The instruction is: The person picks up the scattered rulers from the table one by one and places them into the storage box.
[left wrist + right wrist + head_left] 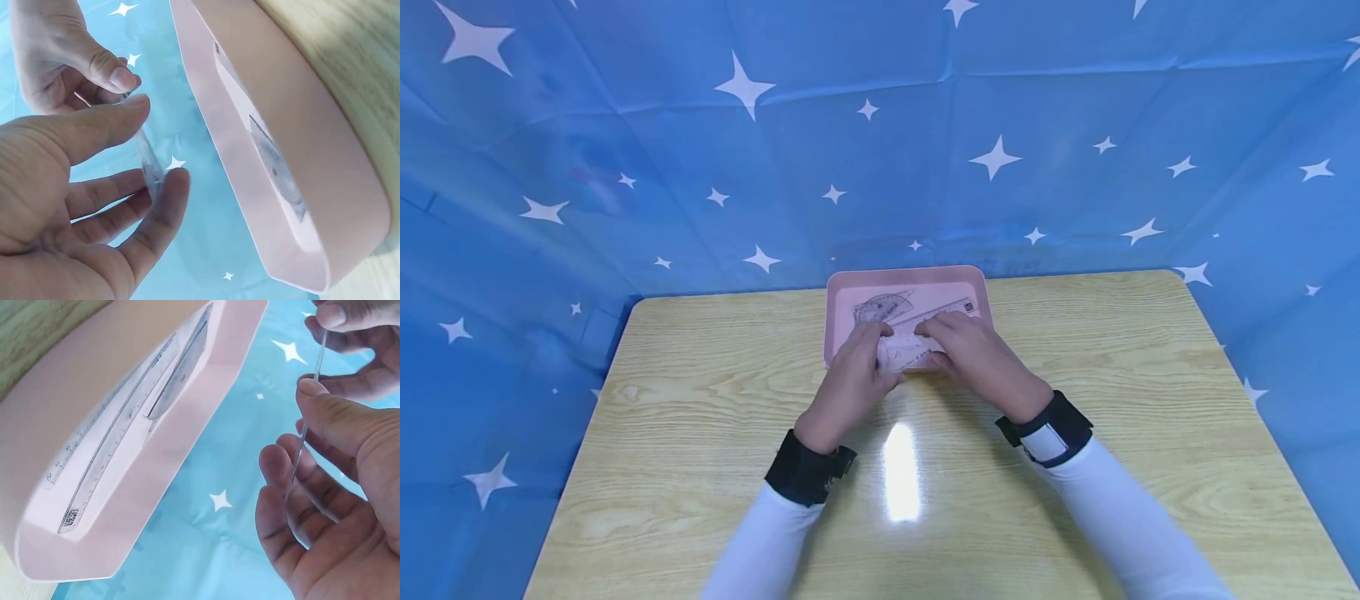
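Both hands hold up a thin clear plastic piece with printed marks (904,353) over the near edge of a pink tray (831,321). My left hand (854,373) pinches its left end between thumb and fingers. My right hand (981,354) grips the right end the same way. In the right wrist view the clear piece (320,359) is seen nearly edge-on; fingers cover much of its outline. Inside the tray lie a clear protractor (880,308) and, to its right, a clear ruler (946,312) with a small dark code at its end.
The tray stands near the back edge of a wood-grain table (715,400). Behind and beside the table hangs a blue cloth with white stars (880,192). A bright light reflection falls on the tabletop between the forearms.
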A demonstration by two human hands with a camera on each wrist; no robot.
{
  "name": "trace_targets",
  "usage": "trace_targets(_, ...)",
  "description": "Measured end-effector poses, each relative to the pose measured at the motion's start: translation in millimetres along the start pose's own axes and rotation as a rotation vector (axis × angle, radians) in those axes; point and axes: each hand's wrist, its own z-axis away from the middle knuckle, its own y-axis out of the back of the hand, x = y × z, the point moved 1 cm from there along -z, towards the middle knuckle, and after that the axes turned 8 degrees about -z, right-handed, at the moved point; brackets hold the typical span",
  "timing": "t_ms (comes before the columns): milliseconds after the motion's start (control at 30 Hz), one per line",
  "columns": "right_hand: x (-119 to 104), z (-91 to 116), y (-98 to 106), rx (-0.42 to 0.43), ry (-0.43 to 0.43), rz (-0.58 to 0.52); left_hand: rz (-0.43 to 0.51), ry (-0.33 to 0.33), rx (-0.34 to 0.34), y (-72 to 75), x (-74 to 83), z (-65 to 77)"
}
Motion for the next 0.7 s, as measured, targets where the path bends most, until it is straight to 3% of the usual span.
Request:
trace_targets(300,10,-21,1,0.001,0.015,0.009,-0.146,-0.078,0.046,5.6,-5.5,-18.4)
trace_targets(700,21,-43,0,-0.042,-0.002,0.008,-0.276,-0.053,-0.051,12.6,-6.9,-39.1)
